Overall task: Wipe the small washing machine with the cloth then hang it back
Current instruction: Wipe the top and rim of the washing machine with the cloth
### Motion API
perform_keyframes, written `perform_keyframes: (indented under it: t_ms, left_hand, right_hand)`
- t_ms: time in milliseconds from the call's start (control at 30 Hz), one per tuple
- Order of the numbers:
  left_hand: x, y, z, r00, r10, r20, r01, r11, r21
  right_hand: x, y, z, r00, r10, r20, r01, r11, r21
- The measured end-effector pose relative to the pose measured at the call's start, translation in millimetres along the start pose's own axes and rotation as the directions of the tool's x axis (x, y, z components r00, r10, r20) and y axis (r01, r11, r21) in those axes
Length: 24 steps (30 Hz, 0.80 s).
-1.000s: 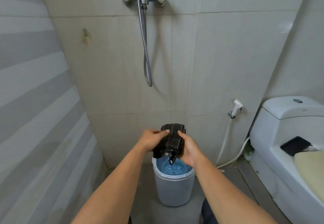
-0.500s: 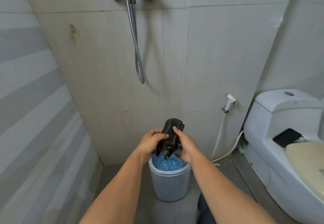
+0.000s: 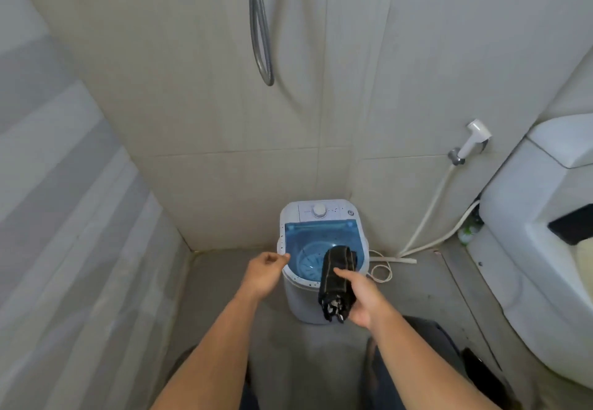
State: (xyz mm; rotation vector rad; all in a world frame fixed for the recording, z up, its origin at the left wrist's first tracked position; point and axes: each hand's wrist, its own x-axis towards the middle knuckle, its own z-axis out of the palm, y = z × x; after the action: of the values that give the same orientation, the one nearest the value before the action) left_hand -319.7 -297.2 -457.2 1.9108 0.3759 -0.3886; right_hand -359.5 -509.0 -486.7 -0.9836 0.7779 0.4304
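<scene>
A small grey washing machine (image 3: 296, 300) with a see-through blue lid and a white dial stands on the floor against the tiled wall. Dark specks dot its rim. My right hand (image 3: 361, 297) grips a folded dark cloth (image 3: 337, 281) over the machine's right front edge. My left hand (image 3: 264, 270) hovers at the left rim with fingers loosely curled, thumb near fingertips, holding nothing.
A toilet (image 3: 529, 249) with a black flat object on it fills the right side. A bidet sprayer (image 3: 475, 135) hangs on the wall, its white hose (image 3: 430, 217) running down to the floor. A shower hose (image 3: 261, 40) dangles above. A striped wall stands at left.
My view tilted down toward the machine. My left hand let go of the cloth and moved left to the rim. The right hand now holds the cloth alone, lower and to the right.
</scene>
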Motion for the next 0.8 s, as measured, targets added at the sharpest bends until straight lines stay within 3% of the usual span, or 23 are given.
perform_keyframes:
  t_ms: [133,267,367,433,500,567,633,800]
  left_hand:
    - [69.3,-29.3,7.8,0.998,-0.064,0.028,0.063,0.996,0.057]
    - [134.6,-57.9,11.1,0.99,-0.137,-0.028,0.137,0.99,0.029]
    - [170.4,-74.1,15.2,0.984,-0.171,-0.05,0.169,0.984,-0.053]
    - [186.5,-85.4,19.4,0.979,-0.2,-0.033,0.196,0.975,-0.104]
    - [200.8,-101.6,25.1,0.979,-0.204,0.006,0.202,0.966,-0.164]
    - [210.9,-118.5,32.7,0.975,-0.219,0.03,0.221,0.954,-0.204]
    - [211.5,-118.4,40.4,0.972,-0.221,0.077,0.233,0.944,-0.236]
    - [212.4,-120.4,53.1,0.979,-0.184,0.089,0.203,0.927,-0.314]
  right_hand:
    - [56.3,2.3,23.9,0.998,-0.01,-0.069,-0.003,0.981,-0.196]
    - [119.1,-35.3,62.4,0.959,-0.281,-0.045,0.219,0.831,-0.512]
    - [172.3,-79.0,92.7,0.853,-0.521,0.04,0.377,0.561,-0.736]
    - [208.1,-108.2,110.9,0.75,-0.648,0.134,0.396,0.276,-0.876]
    - [241.1,-127.0,125.1,0.708,-0.666,0.236,0.302,-0.017,-0.953]
    - [264.7,-127.5,133.8,0.726,-0.623,0.29,0.171,-0.244,-0.955]
    - [275.2,-114.1,137.5,0.713,-0.611,0.343,0.137,-0.359,-0.923]
    - [270.1,-84.3,121.8,0.617,-0.63,0.472,0.248,-0.414,-0.876]
